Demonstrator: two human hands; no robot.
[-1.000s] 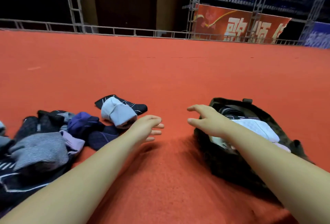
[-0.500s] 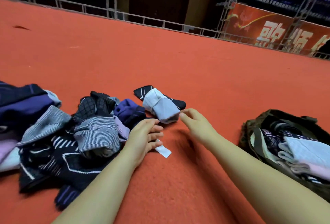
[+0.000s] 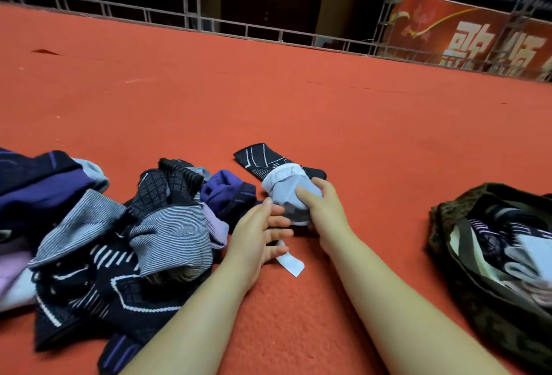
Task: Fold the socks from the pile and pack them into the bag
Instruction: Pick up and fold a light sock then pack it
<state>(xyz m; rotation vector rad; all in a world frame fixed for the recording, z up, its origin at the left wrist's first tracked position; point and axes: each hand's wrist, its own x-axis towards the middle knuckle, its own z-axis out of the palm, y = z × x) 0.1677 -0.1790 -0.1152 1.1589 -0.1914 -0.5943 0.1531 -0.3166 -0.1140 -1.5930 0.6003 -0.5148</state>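
A pile of socks in black, purple, lilac and striped grey lies on the red carpet at the left. A pale blue-white sock sits in the middle, partly on a black sock with white lines. My right hand grips the pale sock from its right side, thumb on top. My left hand is beside it with relaxed fingers touching the sock's near left edge. A dark camouflage bag stands open at the right, with folded socks inside.
A small white paper tag lies on the carpet between my wrists. Red carpet stretches far ahead to a metal railing, with a red banner behind it at the back right.
My right hand has moved left from the bag to the pale sock and taken hold of it. My left hand has come up against the sock. The view has turned left and down.
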